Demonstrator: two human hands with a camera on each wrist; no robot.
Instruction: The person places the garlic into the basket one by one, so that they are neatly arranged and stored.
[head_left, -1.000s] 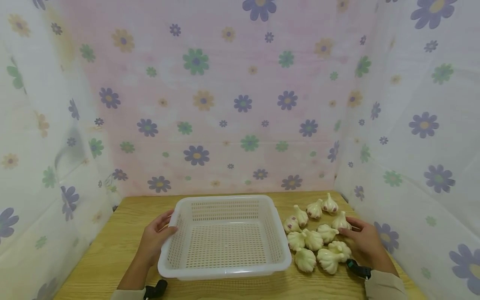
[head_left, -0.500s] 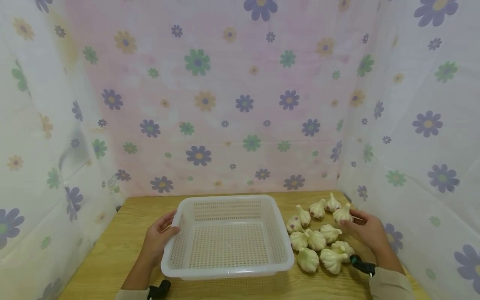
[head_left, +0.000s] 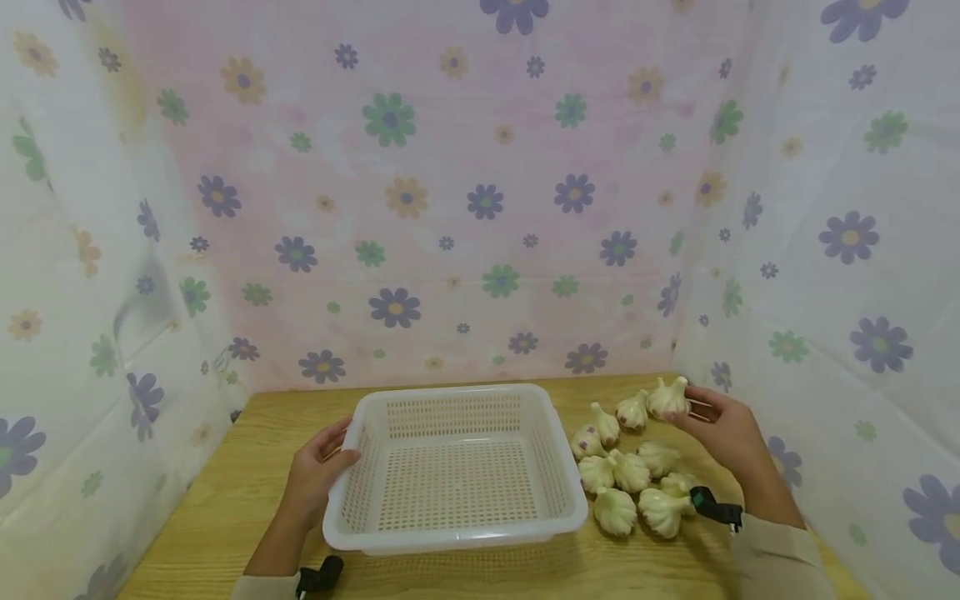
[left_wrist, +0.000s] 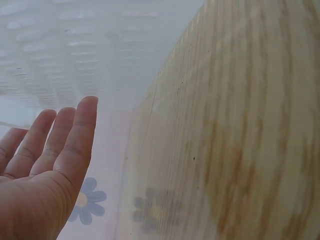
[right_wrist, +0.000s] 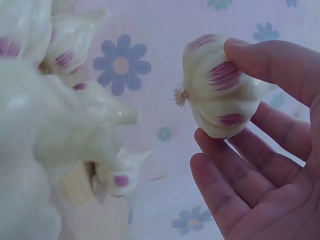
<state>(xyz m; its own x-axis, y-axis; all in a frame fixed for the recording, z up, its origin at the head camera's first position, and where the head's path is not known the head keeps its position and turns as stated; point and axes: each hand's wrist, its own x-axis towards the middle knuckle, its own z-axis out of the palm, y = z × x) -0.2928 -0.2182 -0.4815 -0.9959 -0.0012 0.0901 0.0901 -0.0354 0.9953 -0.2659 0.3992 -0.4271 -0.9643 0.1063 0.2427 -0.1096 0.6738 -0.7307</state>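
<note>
A white plastic basket (head_left: 457,492) with slotted walls and floor stands at the middle of the table. My left hand (head_left: 318,475) holds its left side, thumb at the rim; in the left wrist view the fingers (left_wrist: 65,135) lie nearly straight beside the slotted wall. My right hand (head_left: 723,429) grips a garlic bulb (right_wrist: 215,92) between thumb and fingers at the far right of the pile, its root end turned away from the palm. Several other garlic bulbs (head_left: 630,471) lie right of the basket. One at the back is mostly hidden behind the held bulb.
A wood-grain table (head_left: 217,492) lies under everything. Flower-print cloth (head_left: 450,208) rises behind it and on both sides. Garlic bulbs sit close against the basket's right wall.
My right hand has gripped a garlic bulb from the right of the pile and moved it away from me, toward the back bulb. The left hand and basket stay nearly the same.
</note>
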